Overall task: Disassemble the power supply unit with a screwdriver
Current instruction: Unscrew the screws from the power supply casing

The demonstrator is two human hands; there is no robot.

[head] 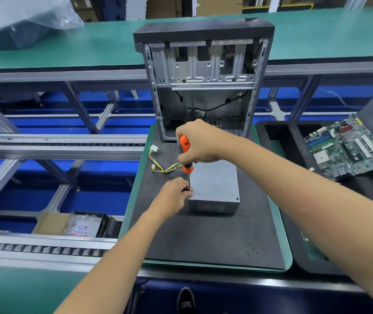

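Power supply unit: the grey metal box (215,186) is lying flat on the dark foam mat (203,241), just in front of the opened computer case (203,82), so you are working on its top face from above
Right hand: your right hand (200,143) is wrapping its fingers around the orange and black handle of the screwdriver (186,158), holding it nearly upright so the turning force is going straight down the shaft
Left hand: your left hand (174,196) is pinching the lower shaft at the near left corner of the box, probably steadying the tip on a screw there; the screw itself is hidden
Cable bundle: the yellow and black wires (165,167) with white plugs are trailing off the unit's far left side across the mat, out of your way
Remaining work: one small screw is showing at the near right corner (237,198), so the lid is likely not yet free
Motherboard: the green board (348,148) is lying in the black tray to your right, well apart from the unit
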